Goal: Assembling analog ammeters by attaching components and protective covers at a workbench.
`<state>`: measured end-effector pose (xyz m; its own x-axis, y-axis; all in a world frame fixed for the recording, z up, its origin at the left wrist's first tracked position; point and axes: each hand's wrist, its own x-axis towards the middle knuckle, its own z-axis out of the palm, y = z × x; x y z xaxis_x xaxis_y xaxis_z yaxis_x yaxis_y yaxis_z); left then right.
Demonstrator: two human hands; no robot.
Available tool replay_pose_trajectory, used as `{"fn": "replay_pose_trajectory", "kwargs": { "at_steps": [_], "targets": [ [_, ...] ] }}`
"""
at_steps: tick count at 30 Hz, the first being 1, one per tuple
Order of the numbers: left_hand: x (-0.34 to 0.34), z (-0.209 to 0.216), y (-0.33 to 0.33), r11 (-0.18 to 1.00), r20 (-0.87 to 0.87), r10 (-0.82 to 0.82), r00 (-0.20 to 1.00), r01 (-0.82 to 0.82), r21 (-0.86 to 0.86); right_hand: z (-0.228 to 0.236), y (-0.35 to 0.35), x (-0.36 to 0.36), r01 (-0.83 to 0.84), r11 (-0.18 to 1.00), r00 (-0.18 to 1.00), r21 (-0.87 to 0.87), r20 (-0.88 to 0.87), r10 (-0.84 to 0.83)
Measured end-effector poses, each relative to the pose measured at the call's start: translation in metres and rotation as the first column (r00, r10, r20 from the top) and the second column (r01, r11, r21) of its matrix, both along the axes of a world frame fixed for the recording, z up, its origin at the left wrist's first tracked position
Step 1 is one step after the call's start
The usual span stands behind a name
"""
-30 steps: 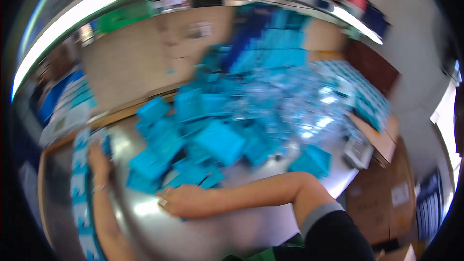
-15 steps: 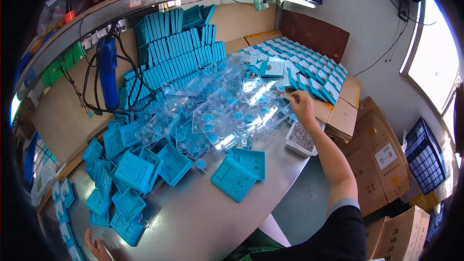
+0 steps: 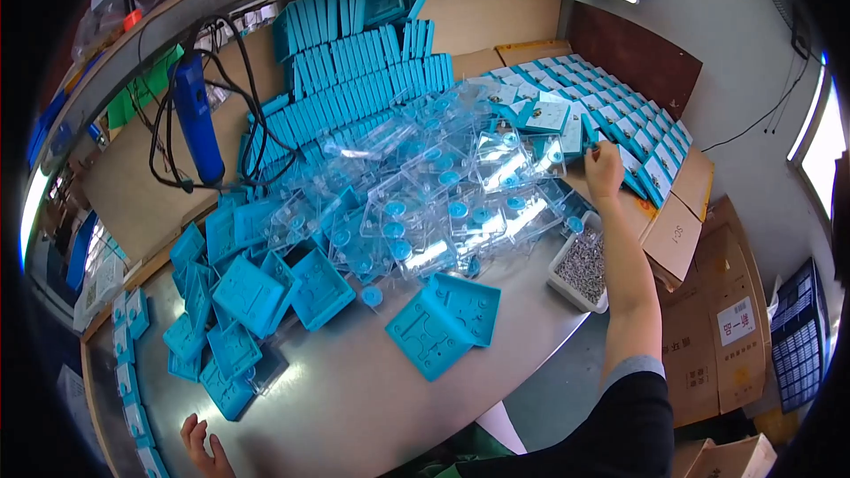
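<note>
My right hand (image 3: 604,173) reaches far over the bench, its fingertips pinched together at the near edge of the rows of blue-and-white assembled units (image 3: 620,111). What the pinch holds, if anything, is hidden. My left hand (image 3: 205,448) hovers low at the near left, fingers apart and holding nothing. Just beyond it lies a heap of blue plastic shells (image 3: 251,294). Two more blue shells (image 3: 431,336) overlap on the bare metal in the middle. Clear plastic covers with blue discs (image 3: 460,195) are piled between the heap and the assembled units.
A white tray of small metal parts (image 3: 580,270) sits under my right forearm. Stacked blue shells (image 3: 363,62) line the back. A blue handheld tool (image 3: 197,119) hangs by a black cable at left. Cardboard boxes (image 3: 713,327) stand right of the metal bench (image 3: 336,398).
The view has turned, so the bench appears shifted. My right hand stays pinched and sits slightly farther from the white tray. My left hand has come further into view, moving rightward.
</note>
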<state>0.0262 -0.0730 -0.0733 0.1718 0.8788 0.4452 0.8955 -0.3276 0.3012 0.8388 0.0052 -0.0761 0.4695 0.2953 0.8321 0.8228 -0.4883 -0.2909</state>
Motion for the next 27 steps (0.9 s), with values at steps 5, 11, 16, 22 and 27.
{"fn": "replay_pose_trajectory", "kwargs": {
  "at_steps": [5, 11, 16, 22, 27],
  "targets": [
    [-0.003, -0.027, -0.004, 0.999, 0.317, -0.018, 0.948, 0.009, 0.031, 0.009, -0.010, -0.002, -0.076, 0.967, 0.991, 0.242, -0.088, 0.100],
    [0.053, -0.008, -0.008, 0.982, 0.459, -0.166, 0.873, 0.190, -0.007, 0.032, -0.045, 0.007, -0.258, 0.797, 0.855, 0.546, -0.256, 0.452],
    [0.090, -0.025, -0.024, 0.831, 0.766, -0.210, 0.607, 0.523, -0.187, 0.073, -0.066, -0.148, -0.522, 0.729, 0.719, 0.442, -0.231, 0.655],
    [0.153, -0.025, -0.050, 0.611, 0.975, 0.182, -0.128, 0.791, -0.010, 0.043, -0.100, -0.434, -0.934, 0.090, 0.100, -0.346, -0.010, 0.995],
    [0.120, -0.042, -0.050, 0.604, 0.752, 0.533, -0.388, 0.797, -0.017, 0.020, -0.113, -0.511, -0.914, -0.186, -0.053, -0.362, -0.348, 0.936]
  ]
}}
